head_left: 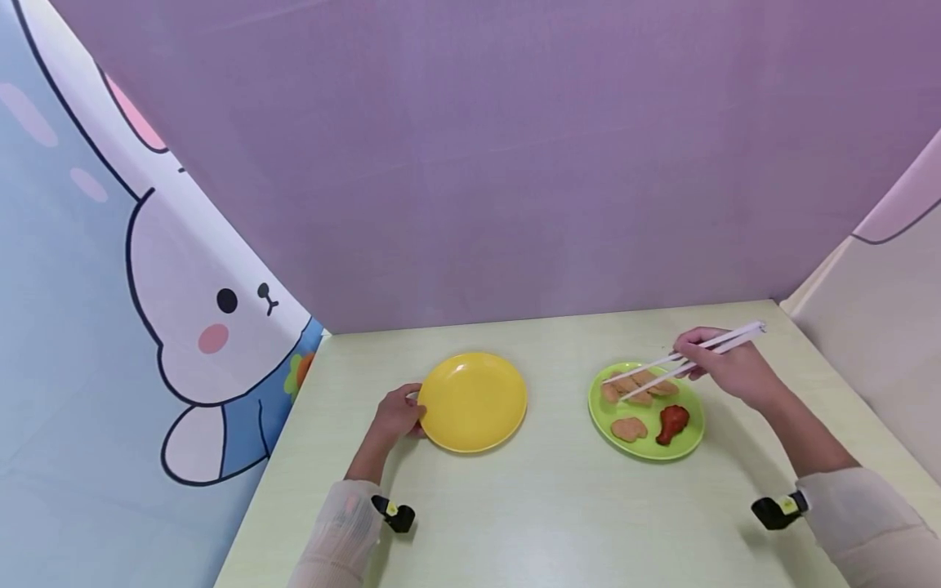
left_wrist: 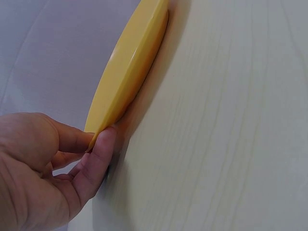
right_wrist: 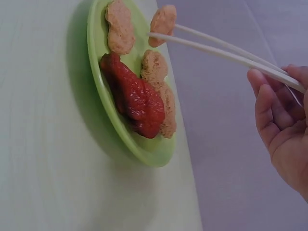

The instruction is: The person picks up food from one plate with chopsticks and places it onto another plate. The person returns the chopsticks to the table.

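My left hand (head_left: 399, 412) pinches the left rim of a yellow plate (head_left: 474, 403), thumb on top and fingers under the edge in the left wrist view. Nothing lies on that plate. White chopsticks (head_left: 724, 341) are held in my right hand (head_left: 724, 367), their tips over a green plate (head_left: 599, 420). In the right wrist view, a nugget (right_wrist: 163, 21) sits at the chopstick tips, raised above the green plate. Below it lie a red drumstick (right_wrist: 134, 101), a pale nugget (right_wrist: 119, 29) and more tan pieces (right_wrist: 166, 103).
Both plates stand on a pale wood-grain table (head_left: 544, 506), yellow to the left of green. A purple panel (head_left: 515, 163) rises behind the table's back edge. A rabbit-printed blue sheet (head_left: 81, 327) hangs at the left, a pale wall (head_left: 882, 327) at the right.
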`<action>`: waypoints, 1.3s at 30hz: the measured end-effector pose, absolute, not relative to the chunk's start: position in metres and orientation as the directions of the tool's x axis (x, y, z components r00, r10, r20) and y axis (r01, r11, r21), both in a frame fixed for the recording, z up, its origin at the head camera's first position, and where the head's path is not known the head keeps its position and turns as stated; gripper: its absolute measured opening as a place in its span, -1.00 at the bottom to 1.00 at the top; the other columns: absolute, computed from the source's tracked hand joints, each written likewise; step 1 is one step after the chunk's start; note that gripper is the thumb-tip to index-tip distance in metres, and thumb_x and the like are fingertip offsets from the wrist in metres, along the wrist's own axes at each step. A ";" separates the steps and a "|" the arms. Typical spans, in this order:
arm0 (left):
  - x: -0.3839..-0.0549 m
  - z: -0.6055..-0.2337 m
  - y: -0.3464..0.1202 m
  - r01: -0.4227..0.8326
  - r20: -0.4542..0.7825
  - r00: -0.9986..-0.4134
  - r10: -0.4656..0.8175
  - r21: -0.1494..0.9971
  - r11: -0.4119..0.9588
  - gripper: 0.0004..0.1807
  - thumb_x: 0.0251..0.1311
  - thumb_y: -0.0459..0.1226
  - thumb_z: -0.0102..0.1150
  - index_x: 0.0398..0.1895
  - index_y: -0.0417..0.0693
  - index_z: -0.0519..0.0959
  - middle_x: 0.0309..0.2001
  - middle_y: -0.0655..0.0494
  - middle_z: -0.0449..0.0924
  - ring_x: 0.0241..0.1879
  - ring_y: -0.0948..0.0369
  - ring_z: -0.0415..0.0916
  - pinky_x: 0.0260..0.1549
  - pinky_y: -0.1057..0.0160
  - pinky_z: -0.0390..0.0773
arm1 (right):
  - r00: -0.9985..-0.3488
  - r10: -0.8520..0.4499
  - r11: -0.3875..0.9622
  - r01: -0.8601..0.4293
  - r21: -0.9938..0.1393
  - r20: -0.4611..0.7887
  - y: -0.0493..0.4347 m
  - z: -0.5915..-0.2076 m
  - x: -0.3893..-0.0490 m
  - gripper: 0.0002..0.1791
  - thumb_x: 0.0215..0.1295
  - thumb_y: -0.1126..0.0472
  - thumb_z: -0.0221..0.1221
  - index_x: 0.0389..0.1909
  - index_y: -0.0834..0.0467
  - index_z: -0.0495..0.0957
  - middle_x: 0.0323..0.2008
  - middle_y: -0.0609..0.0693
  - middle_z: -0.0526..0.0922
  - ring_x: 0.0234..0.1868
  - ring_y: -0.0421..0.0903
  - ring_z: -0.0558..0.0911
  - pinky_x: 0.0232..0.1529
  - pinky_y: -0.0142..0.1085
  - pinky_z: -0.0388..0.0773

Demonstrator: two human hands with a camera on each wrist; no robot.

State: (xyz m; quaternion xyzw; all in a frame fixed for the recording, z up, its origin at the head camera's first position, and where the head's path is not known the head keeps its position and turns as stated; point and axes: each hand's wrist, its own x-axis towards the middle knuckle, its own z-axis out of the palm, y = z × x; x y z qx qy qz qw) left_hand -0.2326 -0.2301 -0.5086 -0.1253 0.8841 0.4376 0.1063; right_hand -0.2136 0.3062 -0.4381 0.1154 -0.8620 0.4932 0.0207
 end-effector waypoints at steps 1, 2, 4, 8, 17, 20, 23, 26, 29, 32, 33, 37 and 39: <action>-0.233 -0.508 -0.230 -0.317 -0.299 -0.945 -0.129 0.748 0.583 -0.41 0.24 -0.40 0.14 0.39 -0.03 0.47 -0.13 -0.09 0.59 -0.56 0.23 0.62 -0.58 0.36 0.64 | -0.975 -0.173 0.473 -0.208 -0.856 0.141 0.307 -0.439 -0.213 -0.72 0.53 0.23 0.08 -0.05 0.42 0.57 -0.43 -0.23 0.73 -0.38 -0.22 0.73 -0.37 -0.31 0.75; -0.232 -0.508 -0.230 -0.316 -0.298 -0.946 -0.129 0.749 0.583 -0.41 0.24 -0.40 0.14 0.39 -0.04 0.47 -0.12 -0.10 0.59 -0.56 0.23 0.62 -0.58 0.36 0.64 | -0.977 -0.167 0.458 -0.197 -0.867 0.134 0.307 -0.440 -0.212 -0.70 0.54 0.22 0.07 -0.04 0.42 0.56 -0.42 -0.25 0.73 -0.37 -0.21 0.74 -0.37 -0.32 0.75; -0.232 -0.508 -0.230 -0.316 -0.297 -0.946 -0.132 0.750 0.581 -0.41 0.23 -0.40 0.13 0.38 -0.04 0.47 -0.12 -0.10 0.59 -0.57 0.23 0.62 -0.58 0.36 0.64 | -0.981 -0.154 0.433 -0.175 -0.884 0.118 0.308 -0.441 -0.211 -0.67 0.55 0.20 0.06 -0.01 0.44 0.55 -0.39 -0.25 0.73 -0.34 -0.19 0.75 -0.35 -0.34 0.75; -0.232 -0.507 -0.229 -0.318 -0.298 -0.945 -0.133 0.750 0.580 -0.41 0.23 -0.41 0.13 0.38 -0.05 0.47 -0.14 -0.10 0.57 -0.56 0.22 0.62 -0.58 0.35 0.64 | -0.985 -0.136 0.378 -0.150 -0.914 0.105 0.307 -0.445 -0.210 -0.63 0.56 0.16 0.06 0.02 0.46 0.51 -0.35 -0.25 0.72 -0.32 -0.18 0.75 -0.33 -0.36 0.74; -0.231 -0.508 -0.227 -0.335 -0.313 -0.940 -0.138 0.755 0.564 -0.42 0.24 -0.41 0.13 0.38 -0.04 0.47 -0.16 -0.08 0.54 -0.56 0.21 0.62 -0.58 0.33 0.66 | -0.985 -0.128 0.269 -0.143 -0.953 0.112 0.297 -0.447 -0.209 -0.61 0.54 0.17 0.08 0.02 0.49 0.48 -0.32 -0.21 0.73 -0.32 -0.23 0.74 -0.32 -0.38 0.74; -0.231 -0.508 -0.227 -0.328 -0.307 -0.942 -0.135 0.755 0.569 -0.42 0.24 -0.41 0.13 0.38 -0.04 0.47 -0.17 -0.08 0.54 -0.57 0.21 0.62 -0.58 0.33 0.66 | -0.985 -0.129 0.240 -0.147 -0.960 0.118 0.290 -0.447 -0.210 -0.64 0.54 0.18 0.09 -0.01 0.48 0.48 -0.31 -0.20 0.73 -0.33 -0.26 0.73 -0.32 -0.40 0.74; -0.232 -0.507 -0.227 -0.326 -0.305 -0.943 -0.135 0.752 0.573 -0.42 0.24 -0.42 0.13 0.38 -0.04 0.47 -0.16 -0.09 0.55 -0.57 0.22 0.62 -0.58 0.33 0.67 | -0.985 -0.126 0.222 -0.146 -0.964 0.120 0.283 -0.446 -0.213 -0.65 0.53 0.18 0.10 -0.02 0.47 0.49 -0.32 -0.21 0.73 -0.34 -0.28 0.73 -0.31 -0.40 0.74; -0.232 -0.508 -0.228 -0.329 -0.309 -0.941 -0.135 0.749 0.575 -0.42 0.24 -0.42 0.13 0.38 -0.04 0.47 -0.16 -0.09 0.55 -0.57 0.22 0.62 -0.58 0.33 0.67 | -0.985 -0.126 0.208 -0.145 -0.967 0.120 0.274 -0.446 -0.216 -0.63 0.53 0.17 0.10 -0.01 0.48 0.48 -0.31 -0.18 0.73 -0.34 -0.27 0.73 -0.29 -0.40 0.74; -0.233 -0.509 -0.228 -0.330 -0.310 -0.941 -0.135 0.750 0.574 -0.42 0.25 -0.42 0.13 0.38 -0.05 0.47 -0.16 -0.09 0.55 -0.57 0.22 0.62 -0.58 0.32 0.67 | -0.985 -0.126 0.213 -0.140 -0.967 0.115 0.265 -0.447 -0.219 -0.61 0.54 0.15 0.09 0.02 0.47 0.47 -0.29 -0.18 0.73 -0.32 -0.26 0.74 -0.25 -0.38 0.75; -0.234 -0.509 -0.228 -0.327 -0.305 -0.943 -0.136 0.757 0.566 -0.43 0.25 -0.43 0.13 0.37 -0.04 0.48 -0.17 -0.09 0.55 -0.58 0.22 0.62 -0.58 0.32 0.68 | -0.988 -0.125 0.214 -0.121 -0.969 0.096 0.256 -0.449 -0.223 -0.60 0.54 0.13 0.10 0.04 0.45 0.48 -0.28 -0.16 0.72 -0.31 -0.24 0.75 -0.22 -0.33 0.77; -0.234 -0.509 -0.228 -0.325 -0.303 -0.943 -0.136 0.758 0.566 -0.43 0.25 -0.43 0.13 0.36 -0.04 0.48 -0.17 -0.09 0.55 -0.58 0.22 0.62 -0.58 0.32 0.67 | -0.988 -0.124 0.216 -0.115 -0.970 0.090 0.253 -0.450 -0.225 -0.61 0.54 0.12 0.10 0.04 0.44 0.49 -0.27 -0.16 0.72 -0.31 -0.24 0.75 -0.21 -0.32 0.77; -0.234 -0.510 -0.228 -0.323 -0.302 -0.944 -0.135 0.759 0.565 -0.44 0.26 -0.43 0.13 0.36 -0.03 0.49 -0.18 -0.09 0.55 -0.58 0.21 0.62 -0.58 0.32 0.68 | -0.990 -0.122 0.181 -0.098 -0.979 0.076 0.239 -0.453 -0.231 -0.62 0.53 0.15 0.11 0.03 0.45 0.49 -0.27 -0.11 0.73 -0.33 -0.23 0.76 -0.24 -0.31 0.77; -0.235 -0.510 -0.227 -0.322 -0.303 -0.944 -0.132 0.756 0.569 -0.44 0.26 -0.42 0.13 0.36 -0.03 0.49 -0.17 -0.09 0.55 -0.57 0.21 0.62 -0.58 0.32 0.68 | -0.990 -0.120 0.160 -0.097 -0.982 0.078 0.231 -0.454 -0.233 -0.63 0.52 0.17 0.12 0.02 0.47 0.49 -0.29 -0.11 0.73 -0.35 -0.23 0.76 -0.26 -0.30 0.78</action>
